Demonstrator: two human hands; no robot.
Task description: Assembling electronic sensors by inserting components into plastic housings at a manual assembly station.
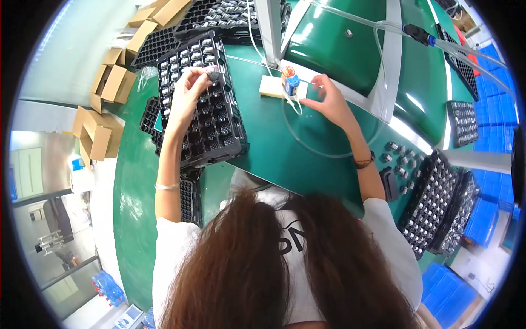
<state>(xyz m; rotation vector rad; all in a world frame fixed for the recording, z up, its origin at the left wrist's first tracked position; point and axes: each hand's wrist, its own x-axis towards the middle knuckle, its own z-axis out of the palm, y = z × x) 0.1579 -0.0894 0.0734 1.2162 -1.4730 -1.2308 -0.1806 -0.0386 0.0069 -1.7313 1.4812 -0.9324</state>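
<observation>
My left hand (189, 92) is over the black compartment tray (233, 118), thumb and fingers pinched on a small grey part (213, 75) whose kind I cannot make out. Small silver-and-white parts fill many of the tray's upper and left pockets. To the right, my right hand (331, 104) has its thumb and fingers spread apart with nothing between them. It is beside a small blue-and-orange device (290, 81) with a white lead, which stands on a cream block (269, 86).
Clear tubing (307, 152) loops over the green table (263, 164). A white post (268, 33) rises behind the block. Loose small parts (402, 160) and more filled black trays (430, 203) lie at right. Open cardboard boxes (100, 134) stand at left.
</observation>
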